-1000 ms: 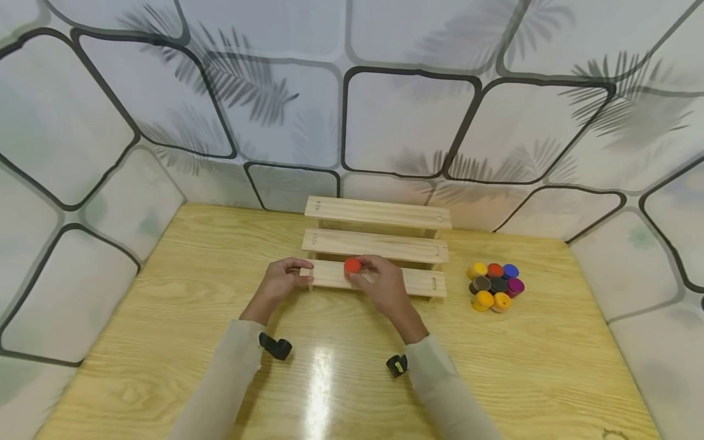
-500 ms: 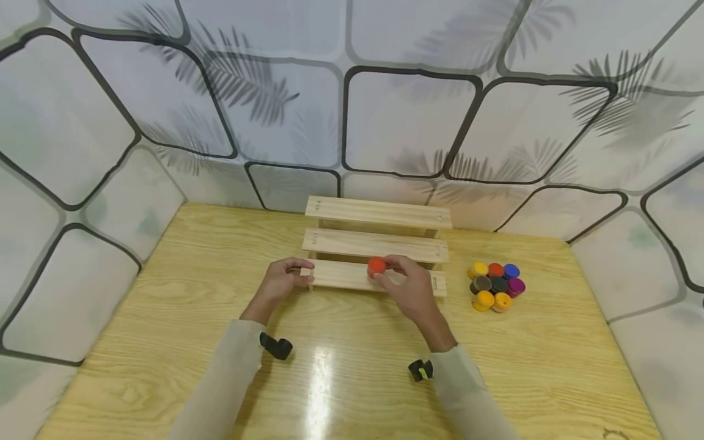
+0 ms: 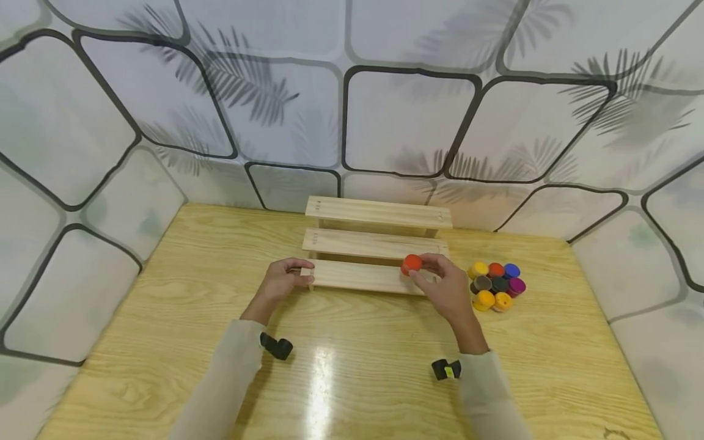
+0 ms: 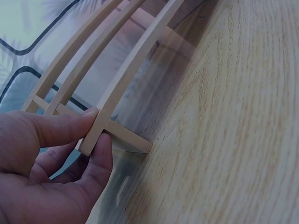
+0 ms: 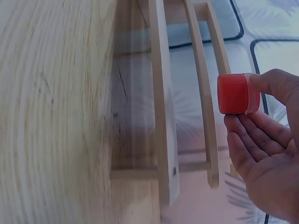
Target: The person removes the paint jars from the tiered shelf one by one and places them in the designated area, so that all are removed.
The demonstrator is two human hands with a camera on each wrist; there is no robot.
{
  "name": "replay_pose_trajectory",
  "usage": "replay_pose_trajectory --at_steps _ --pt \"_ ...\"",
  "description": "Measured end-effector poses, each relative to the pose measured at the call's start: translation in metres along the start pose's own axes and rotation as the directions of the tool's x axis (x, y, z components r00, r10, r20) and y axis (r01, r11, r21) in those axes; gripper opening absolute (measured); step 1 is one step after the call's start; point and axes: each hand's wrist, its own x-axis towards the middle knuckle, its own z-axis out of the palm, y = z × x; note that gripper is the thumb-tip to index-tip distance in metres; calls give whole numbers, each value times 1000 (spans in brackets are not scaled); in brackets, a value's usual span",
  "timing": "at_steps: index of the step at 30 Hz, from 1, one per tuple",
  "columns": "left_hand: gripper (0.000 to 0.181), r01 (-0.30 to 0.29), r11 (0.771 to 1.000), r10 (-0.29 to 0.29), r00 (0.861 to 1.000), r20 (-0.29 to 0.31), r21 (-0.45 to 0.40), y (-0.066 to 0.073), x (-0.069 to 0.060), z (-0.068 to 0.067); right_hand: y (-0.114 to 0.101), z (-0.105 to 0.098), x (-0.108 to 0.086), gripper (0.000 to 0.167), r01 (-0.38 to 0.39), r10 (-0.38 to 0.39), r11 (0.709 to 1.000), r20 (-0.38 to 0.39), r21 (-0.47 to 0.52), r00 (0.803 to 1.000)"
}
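Observation:
A small wooden rack with three stepped shelves stands against the back wall. My left hand pinches the left end of its lowest shelf, thumb on top and fingers beneath, as the left wrist view shows. In my right hand is a small red-lidded paint pot, held between thumb and fingertips near the right end of the lowest shelf. The right wrist view shows that red paint pot apart from the shelf boards.
Several small paint pots with yellow, red, blue, black and purple lids stand in a cluster right of the rack. A patterned wall rises behind the wooden table and along its sides.
My right hand has moved to the right along the lowest shelf, carrying the red paint pot from its middle toward its right end. The left hand keeps its place.

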Motion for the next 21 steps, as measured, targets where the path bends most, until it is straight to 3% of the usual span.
replay_pose_trajectory --at_steps 11,18,21 --pt "29 3 1000 -3 1000 -15 -3 -1 1 0 19 -32 -7 36 -7 3 996 -55 -84 998" --pt "29 -2 1000 2 1000 -8 -6 -1 0 0 34 -53 -16 37 -60 40 979 -102 -196 994" --pt "30 3 1000 -4 1000 -10 -7 -1 0 0 41 -61 -20 38 -75 53 977 -115 -201 992"
